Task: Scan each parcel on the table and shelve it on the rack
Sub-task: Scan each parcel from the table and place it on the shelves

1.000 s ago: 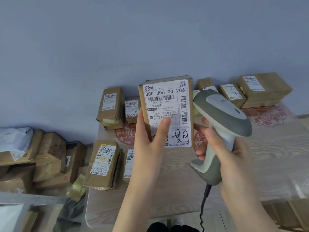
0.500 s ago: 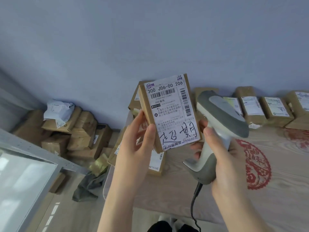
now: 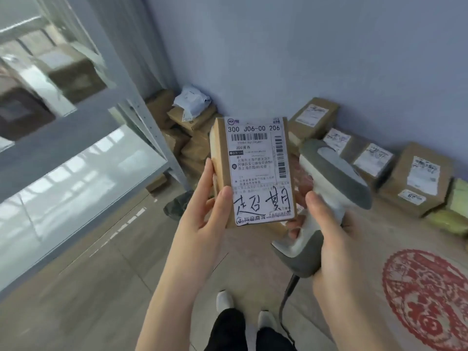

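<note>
My left hand grips a small brown parcel upright in front of me, its white barcode label facing the camera, thumb on the label's lower left. My right hand holds the grey and white barcode scanner by its handle, just right of the parcel, with its cable hanging down. The grey metal rack fills the left side, with a shiny bare shelf and blurred boxes on the shelf above.
Several labelled brown parcels stand along the wall on the wooden table with a red paper-cut pattern. A pile of boxes lies on the floor in the corner beside the rack. My shoes show below.
The view has swung left from the table toward the rack, which now fills the left side. The parcel and the scanner stay in my hands, carried along in front of me.
</note>
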